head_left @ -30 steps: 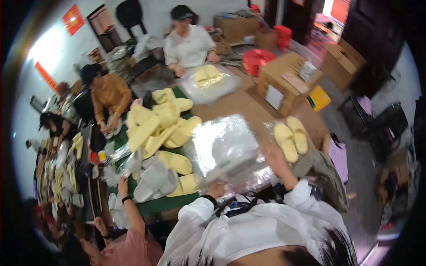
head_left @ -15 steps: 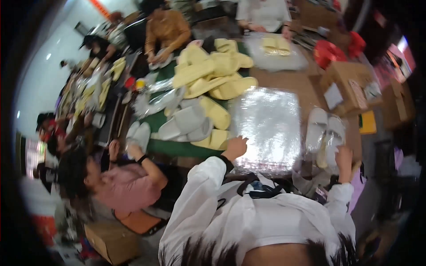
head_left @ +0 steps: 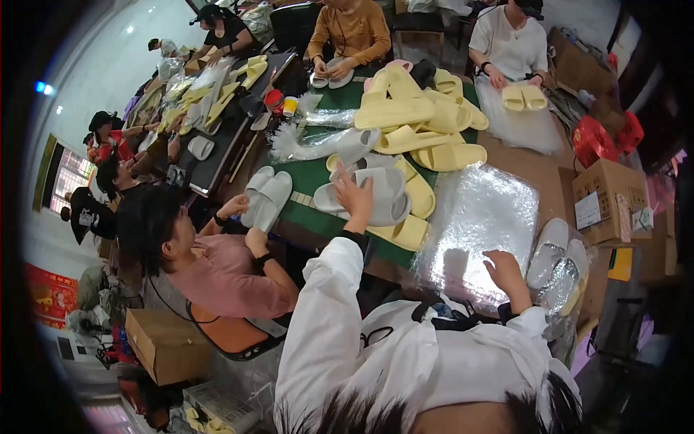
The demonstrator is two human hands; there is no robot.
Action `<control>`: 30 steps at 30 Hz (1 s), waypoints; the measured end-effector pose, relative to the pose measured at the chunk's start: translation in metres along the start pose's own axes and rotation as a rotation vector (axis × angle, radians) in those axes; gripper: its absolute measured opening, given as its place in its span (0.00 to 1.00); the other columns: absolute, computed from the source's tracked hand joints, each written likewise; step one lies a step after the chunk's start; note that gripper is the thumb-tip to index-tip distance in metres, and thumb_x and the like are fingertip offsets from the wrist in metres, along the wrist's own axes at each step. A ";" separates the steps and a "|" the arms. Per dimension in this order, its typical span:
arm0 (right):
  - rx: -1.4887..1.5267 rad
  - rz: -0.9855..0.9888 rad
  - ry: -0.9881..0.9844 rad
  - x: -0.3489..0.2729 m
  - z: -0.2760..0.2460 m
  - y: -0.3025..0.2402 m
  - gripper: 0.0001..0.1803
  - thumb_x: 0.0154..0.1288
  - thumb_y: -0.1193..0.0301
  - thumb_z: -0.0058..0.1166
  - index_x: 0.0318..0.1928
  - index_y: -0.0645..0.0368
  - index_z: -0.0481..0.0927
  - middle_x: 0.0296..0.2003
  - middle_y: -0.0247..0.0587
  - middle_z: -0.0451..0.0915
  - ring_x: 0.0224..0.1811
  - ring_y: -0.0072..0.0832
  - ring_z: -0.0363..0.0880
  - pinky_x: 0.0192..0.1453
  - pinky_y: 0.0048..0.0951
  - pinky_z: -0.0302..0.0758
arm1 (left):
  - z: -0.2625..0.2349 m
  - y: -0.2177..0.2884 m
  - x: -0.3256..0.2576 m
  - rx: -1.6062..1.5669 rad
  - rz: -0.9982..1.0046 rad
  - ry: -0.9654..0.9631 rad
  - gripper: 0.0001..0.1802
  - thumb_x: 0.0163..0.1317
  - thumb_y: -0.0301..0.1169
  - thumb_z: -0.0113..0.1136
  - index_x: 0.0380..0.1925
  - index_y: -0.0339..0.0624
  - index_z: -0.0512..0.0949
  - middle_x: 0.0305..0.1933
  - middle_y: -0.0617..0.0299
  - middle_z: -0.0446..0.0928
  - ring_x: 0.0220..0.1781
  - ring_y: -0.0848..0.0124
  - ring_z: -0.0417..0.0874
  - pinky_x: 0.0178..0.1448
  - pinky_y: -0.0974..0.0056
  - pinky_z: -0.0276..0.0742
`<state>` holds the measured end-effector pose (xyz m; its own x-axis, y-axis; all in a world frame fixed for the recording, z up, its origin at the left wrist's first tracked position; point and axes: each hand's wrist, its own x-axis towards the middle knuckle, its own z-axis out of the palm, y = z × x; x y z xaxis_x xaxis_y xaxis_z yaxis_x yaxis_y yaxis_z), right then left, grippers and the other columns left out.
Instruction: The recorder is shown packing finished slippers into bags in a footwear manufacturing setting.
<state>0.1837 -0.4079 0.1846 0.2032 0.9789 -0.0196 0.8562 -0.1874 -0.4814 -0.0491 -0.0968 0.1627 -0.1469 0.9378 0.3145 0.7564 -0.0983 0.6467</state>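
My left hand (head_left: 354,197) reaches over the grey slippers (head_left: 385,189), fingers spread; I cannot tell whether it touches them. These slippers lie at the near edge of a heap of pale yellow slippers (head_left: 394,112). My right hand (head_left: 507,277) hovers at the near right part of a stack of clear plastic bags (head_left: 483,217), its fingers apart and holding nothing. Just right of that hand lie whitish slippers in clear plastic (head_left: 547,253). Some yellow shows under their near end.
A co-worker in a pink top (head_left: 224,271) holds a light grey slipper pair (head_left: 267,197) at my left. Across the table are two more people, one with yellow slippers (head_left: 524,98) on plastic sheets. A cardboard box (head_left: 611,199) and red bags (head_left: 603,137) stand at the right.
My left hand has gone from the bag stack's left edge forward and left to the grey slippers. My right hand has left the wrapped slippers and moved left over the bags.
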 end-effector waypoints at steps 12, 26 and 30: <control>-0.051 0.277 -0.116 -0.036 0.037 -0.022 0.12 0.56 0.68 0.50 0.40 0.58 0.79 0.34 0.48 0.79 0.37 0.45 0.76 0.43 0.40 0.72 | 0.036 -0.039 0.123 -0.676 -0.690 -1.226 0.31 0.51 0.34 0.63 0.53 0.32 0.64 0.44 0.50 0.74 0.39 0.63 0.79 0.41 0.61 0.76; -0.026 0.288 -0.077 -0.053 0.050 -0.036 0.10 0.53 0.67 0.49 0.34 0.58 0.77 0.29 0.50 0.77 0.34 0.47 0.75 0.40 0.44 0.71 | 0.025 -0.052 0.135 -1.019 -0.442 -1.076 0.29 0.53 0.27 0.58 0.56 0.39 0.62 0.53 0.57 0.69 0.51 0.62 0.74 0.51 0.60 0.73; -0.026 0.305 -0.028 -0.054 0.041 -0.035 0.10 0.54 0.69 0.48 0.36 0.58 0.77 0.29 0.49 0.77 0.34 0.46 0.76 0.40 0.43 0.71 | -0.051 0.001 0.114 -0.757 0.619 -0.798 0.21 0.59 0.32 0.53 0.52 0.38 0.67 0.51 0.57 0.72 0.51 0.64 0.75 0.50 0.58 0.74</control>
<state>0.1235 -0.4514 0.1665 0.4398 0.8791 -0.1840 0.7696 -0.4744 -0.4274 -0.0979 -0.0074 0.2347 0.7249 0.5804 0.3709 -0.0318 -0.5097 0.8598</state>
